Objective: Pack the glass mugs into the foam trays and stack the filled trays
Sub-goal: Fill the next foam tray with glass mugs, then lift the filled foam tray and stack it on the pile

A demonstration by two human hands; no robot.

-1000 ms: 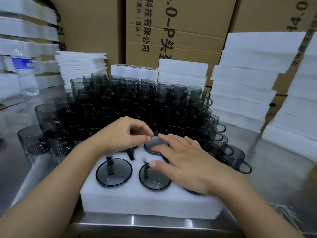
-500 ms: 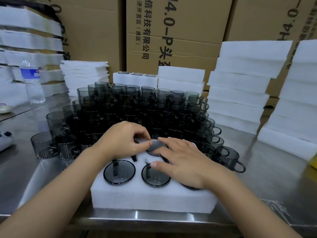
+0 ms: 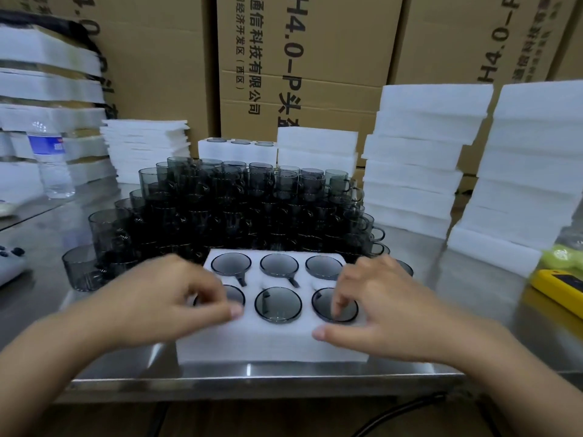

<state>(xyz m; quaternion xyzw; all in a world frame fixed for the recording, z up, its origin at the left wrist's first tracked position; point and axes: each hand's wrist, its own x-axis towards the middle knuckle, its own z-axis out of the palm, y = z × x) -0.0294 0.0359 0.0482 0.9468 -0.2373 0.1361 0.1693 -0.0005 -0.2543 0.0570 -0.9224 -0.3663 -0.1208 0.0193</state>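
Glossy, smoke-grey glass mugs [image 3: 278, 305] are being shown seated in a matt white foam tray [image 3: 271, 345], its surface finely grained and soft-looking. Light is being thrown back by the smooth, brushed stainless-steel table [image 3: 441, 298]. Further off, a pile of loose mugs [image 3: 252, 209] in the same shiny tinted glass is being backed by matt brown cardboard boxes [image 3: 331, 52]. At right, matt foam stacks [image 3: 416, 159] and a glossy yellow plastic device [image 3: 561, 288] are being seen; at far left, a clear plastic bottle [image 3: 52, 162].
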